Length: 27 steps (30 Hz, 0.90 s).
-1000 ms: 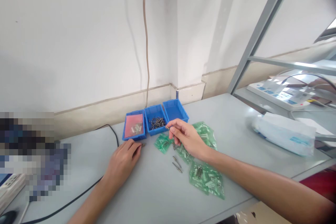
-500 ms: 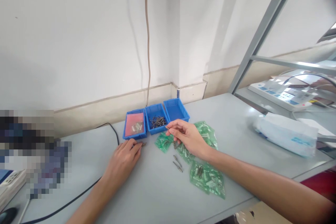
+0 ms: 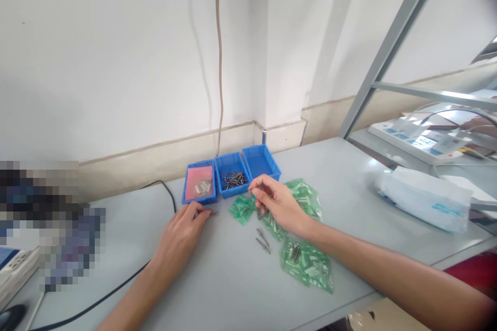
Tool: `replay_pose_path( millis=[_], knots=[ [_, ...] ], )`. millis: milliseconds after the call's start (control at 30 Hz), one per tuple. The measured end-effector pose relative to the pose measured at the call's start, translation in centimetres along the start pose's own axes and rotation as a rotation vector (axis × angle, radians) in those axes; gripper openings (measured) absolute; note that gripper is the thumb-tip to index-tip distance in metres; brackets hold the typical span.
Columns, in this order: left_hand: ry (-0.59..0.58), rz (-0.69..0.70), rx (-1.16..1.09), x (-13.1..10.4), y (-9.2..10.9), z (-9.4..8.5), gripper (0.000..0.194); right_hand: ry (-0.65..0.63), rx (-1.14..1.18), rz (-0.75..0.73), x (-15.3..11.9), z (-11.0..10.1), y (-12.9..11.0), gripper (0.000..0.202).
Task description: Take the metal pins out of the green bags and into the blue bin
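Observation:
My left hand (image 3: 188,222) rests low on the table in front of the left blue bin, its fingers closed on a small metal pin (image 3: 213,212) whose tip sticks out. My right hand (image 3: 277,201) is pinched just in front of the middle blue bin (image 3: 227,194); what sits between its fingertips is too small to make out. Many dark metal pins (image 3: 235,180) lie in that middle bin. Under and beside my right hand are green plastic bags (image 3: 306,264) of metal parts. Two loose slim metal pins (image 3: 263,242) lie on the table between my hands.
The left blue bin (image 3: 199,199) holds a pink sheet and a clear bag of pale pieces. A third blue bin (image 3: 261,158) stands at right. A black cable (image 3: 116,289) crosses the table at left. A white soft pack (image 3: 425,199) lies at right beside a metal frame (image 3: 382,62).
My right hand has shifted very slightly right, and the small tip that showed at its fingers is now hard to see. My left hand stays nearly in place.

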<state>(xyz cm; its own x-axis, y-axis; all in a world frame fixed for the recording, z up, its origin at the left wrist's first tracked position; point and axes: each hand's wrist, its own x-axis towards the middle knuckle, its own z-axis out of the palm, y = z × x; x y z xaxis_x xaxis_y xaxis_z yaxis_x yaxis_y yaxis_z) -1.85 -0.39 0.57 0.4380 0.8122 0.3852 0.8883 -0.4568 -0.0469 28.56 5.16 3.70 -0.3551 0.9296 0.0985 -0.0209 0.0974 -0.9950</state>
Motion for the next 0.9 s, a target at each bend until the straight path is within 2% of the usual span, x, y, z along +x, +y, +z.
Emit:
replay_pose_path(
  millis=[167, 400, 533, 633, 900],
  knots=[
    [0.028, -0.084, -0.214, 0.2, 0.4, 0.1, 0.031, -0.004, 0.014, -0.012, 0.0, 0.0, -0.1, 0.032],
    [0.024, -0.459, -0.86, 1.5, 1.2, -0.6, 0.035, -0.005, 0.055, 0.03, 0.0, 0.0, -1.0, 0.037],
    [-0.07, -0.6, -1.046, 1.5, 1.2, -0.8, 0.043, -0.009, 0.068, 0.043, 0.0, 0.1, -1.1, 0.036],
    [-0.11, -0.633, -1.097, 1.4, 1.2, -0.8, 0.046, -0.007, 0.065, 0.043, 0.0, 0.0, -1.0, 0.036],
    [-0.106, -0.606, -1.16, 1.4, 0.9, -0.7, 0.045, 0.003, 0.045, 0.027, 0.1, -0.1, -1.0, 0.037]
  ],
)
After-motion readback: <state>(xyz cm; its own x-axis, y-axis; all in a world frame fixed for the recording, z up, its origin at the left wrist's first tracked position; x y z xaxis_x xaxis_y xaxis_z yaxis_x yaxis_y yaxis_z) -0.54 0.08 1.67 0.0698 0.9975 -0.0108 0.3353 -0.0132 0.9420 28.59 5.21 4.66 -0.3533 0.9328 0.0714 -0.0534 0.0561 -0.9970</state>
